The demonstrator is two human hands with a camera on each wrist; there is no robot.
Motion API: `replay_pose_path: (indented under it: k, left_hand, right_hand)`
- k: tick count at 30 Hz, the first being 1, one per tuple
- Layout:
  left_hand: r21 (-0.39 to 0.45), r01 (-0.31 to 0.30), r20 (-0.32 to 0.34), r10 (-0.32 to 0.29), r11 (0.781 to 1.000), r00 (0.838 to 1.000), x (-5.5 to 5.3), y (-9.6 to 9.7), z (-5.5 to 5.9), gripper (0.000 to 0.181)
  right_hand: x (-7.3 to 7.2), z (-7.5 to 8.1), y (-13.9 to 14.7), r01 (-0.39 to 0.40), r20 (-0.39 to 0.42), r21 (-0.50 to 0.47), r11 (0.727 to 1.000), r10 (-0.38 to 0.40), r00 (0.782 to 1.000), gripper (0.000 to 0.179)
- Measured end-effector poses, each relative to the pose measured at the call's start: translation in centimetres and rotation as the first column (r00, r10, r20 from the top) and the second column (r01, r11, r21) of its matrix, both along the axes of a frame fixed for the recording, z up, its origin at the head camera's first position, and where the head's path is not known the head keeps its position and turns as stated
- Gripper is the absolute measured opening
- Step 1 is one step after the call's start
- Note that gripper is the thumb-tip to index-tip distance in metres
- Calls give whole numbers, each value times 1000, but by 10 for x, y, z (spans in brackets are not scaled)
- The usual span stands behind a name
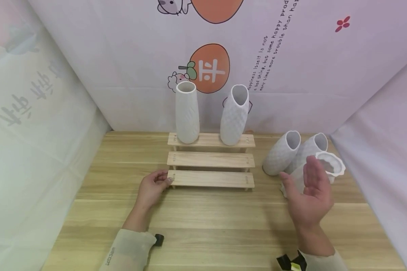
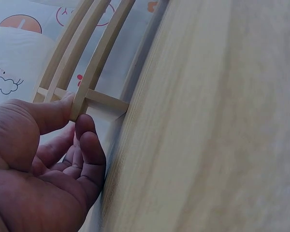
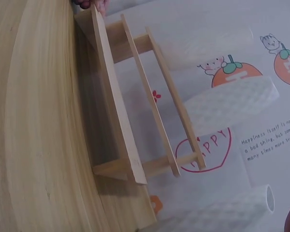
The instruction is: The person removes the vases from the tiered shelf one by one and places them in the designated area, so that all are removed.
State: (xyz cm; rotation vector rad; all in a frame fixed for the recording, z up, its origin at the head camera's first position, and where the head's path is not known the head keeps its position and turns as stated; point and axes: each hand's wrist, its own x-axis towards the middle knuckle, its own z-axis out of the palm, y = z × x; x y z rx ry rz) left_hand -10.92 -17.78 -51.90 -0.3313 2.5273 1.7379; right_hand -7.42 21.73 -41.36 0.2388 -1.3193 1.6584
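A three-step wooden display stand point(image 1: 211, 160) sits on the table. My left hand point(image 1: 153, 188) pinches the left end of its lowest shelf point(image 2: 102, 53), thumb on top and fingers beneath. Two white vases stand on the top step: a smooth-rimmed vase point(image 1: 187, 116) to the left and a diamond-textured vase point(image 1: 234, 120) to the right. Fingers extended, my right hand point(image 1: 310, 195) is held up in front of a group of white vases, partly hiding a ruffled-rim vase point(image 1: 339, 167). It holds nothing. In the right wrist view only a sliver of this hand shows.
Beside the ruffled one are a textured vase point(image 1: 281, 156) and another white vase point(image 1: 320, 143) behind it. A printed cloth point(image 1: 139, 86) hangs along the table's back, with pale cloth point(image 1: 390, 124) at the sides. The wooden tabletop point(image 1: 217, 226) extends in front of the stand.
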Motion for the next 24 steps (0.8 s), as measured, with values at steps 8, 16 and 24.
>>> replay_pose_path:
  k: [8, 16, 24]
  left_hand:
    - [-6, 7, 8, -7, 1000, 1000, 1, 0, 2, 40]
    - [16, 0, 11, 0, 1000, 1000, 1, -1, 0, 41]
    - [16, -2, 10, 2, 1000, 1000, 2, -1, 1, 41]
  right_hand:
    - [-12, -9, -7, -69, 87, 137, 988, 57, 995, 76]
    - [-16, 2, -22, -55, 152, 289, 956, 11, 988, 79]
    - [-22, 2, -30, -86, 261, 298, 951, 6, 965, 81]
